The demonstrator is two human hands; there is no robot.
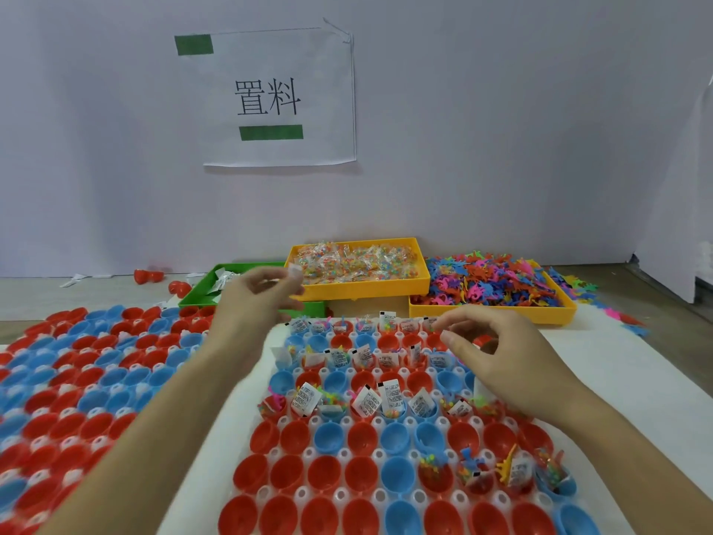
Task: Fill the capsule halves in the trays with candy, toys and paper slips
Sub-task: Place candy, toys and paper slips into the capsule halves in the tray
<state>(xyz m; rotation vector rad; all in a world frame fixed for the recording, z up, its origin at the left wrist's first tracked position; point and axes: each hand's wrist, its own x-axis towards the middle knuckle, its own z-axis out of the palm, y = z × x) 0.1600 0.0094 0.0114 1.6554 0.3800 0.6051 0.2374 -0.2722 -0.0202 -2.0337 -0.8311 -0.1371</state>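
Note:
A white tray in front of me holds rows of red and blue capsule halves. The far rows and one middle row carry paper slips, candy and small toys; the near rows are mostly bare. My left hand is raised above the tray's far left corner and pinches a small white slip at its fingertips; the slip is blurred. My right hand hovers over the far right capsules with loosely curled fingers, thumb and forefinger slightly apart, and nothing shows between them.
At the back stand a green tray of paper slips, a yellow tray of candy packets and a yellow tray heaped with coloured plastic toys. A second field of red and blue halves lies on the left. A paper sign hangs on the wall.

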